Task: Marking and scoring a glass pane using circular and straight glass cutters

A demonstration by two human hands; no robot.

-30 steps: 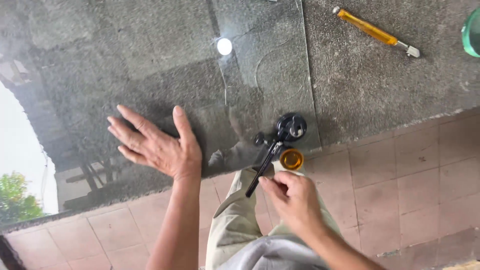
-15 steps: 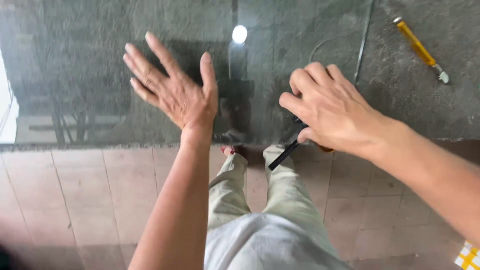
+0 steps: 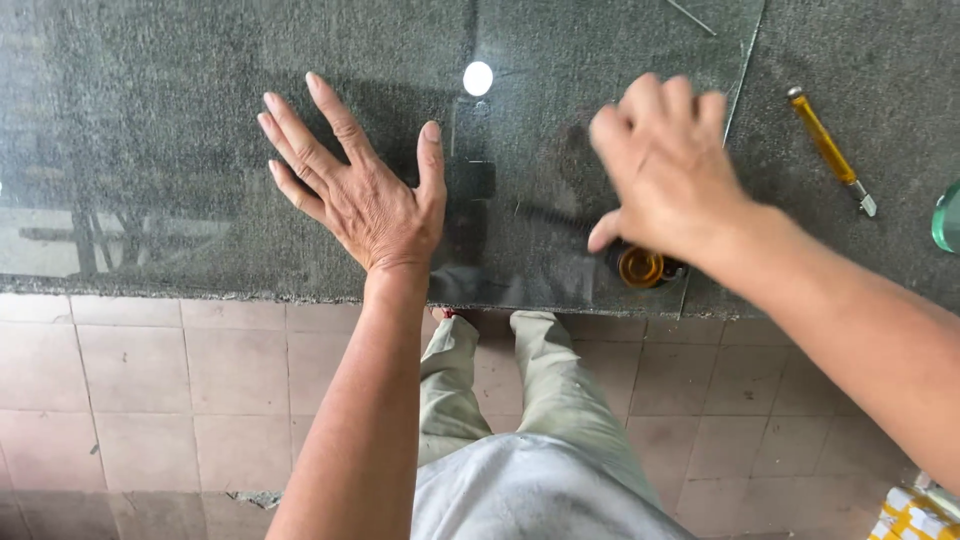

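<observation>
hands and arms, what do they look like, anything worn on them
Both the left hand and the right hand are bare: no gloves, rings or watch show. Both forearms are uncovered as far as the picture reaches, with no sleeve in view.

The left hand lies flat, palm down, fingers spread and pointing up and away from the body, thumb angled out to the right. Its bare forearm runs straight down toward the torso, the wrist unbent. The right hand is motion-blurred, knuckles up, fingers curled down and inward in a loose closed grip, thumb tucked low on the left side. The right forearm comes in from the lower right, rising diagonally, the wrist slightly bent downward. The two hands are well apart.
</observation>
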